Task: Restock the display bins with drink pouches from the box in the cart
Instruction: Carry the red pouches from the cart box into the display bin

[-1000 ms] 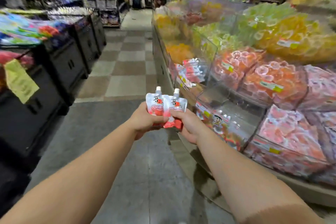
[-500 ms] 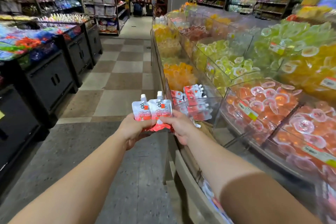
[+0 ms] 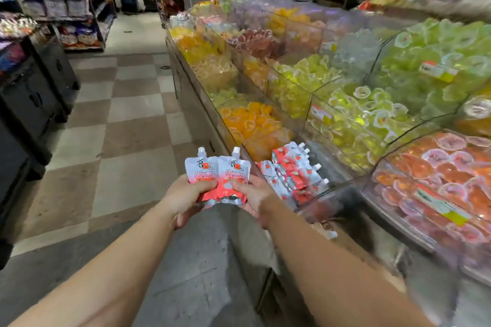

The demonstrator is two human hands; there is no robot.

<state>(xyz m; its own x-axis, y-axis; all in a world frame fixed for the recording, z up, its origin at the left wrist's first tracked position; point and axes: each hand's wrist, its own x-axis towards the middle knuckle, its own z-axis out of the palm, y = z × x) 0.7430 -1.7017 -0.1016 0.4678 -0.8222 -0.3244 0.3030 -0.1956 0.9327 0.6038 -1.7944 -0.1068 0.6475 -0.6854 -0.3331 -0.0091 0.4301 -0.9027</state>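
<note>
Two white-and-red drink pouches (image 3: 218, 174) with white spouts stand upright side by side in front of me. My left hand (image 3: 183, 198) grips the left pouch at its red bottom, and my right hand (image 3: 252, 194) grips the right one the same way. Just right of my hands is a clear display bin (image 3: 329, 188) holding several pouches of the same kind (image 3: 291, 170), lying in a loose pile. The box and the cart are out of view.
A long display counter (image 3: 202, 103) of clear bins runs away on the right, filled with orange, yellow, green and pink jelly cups. A checkered tile aisle (image 3: 127, 114) lies to the left, bordered by black cabinets (image 3: 34, 98) and far shelves.
My view has moved forward along the counter and the pouch bin has come close beside my hands. Both hands still hold the two pouches together.
</note>
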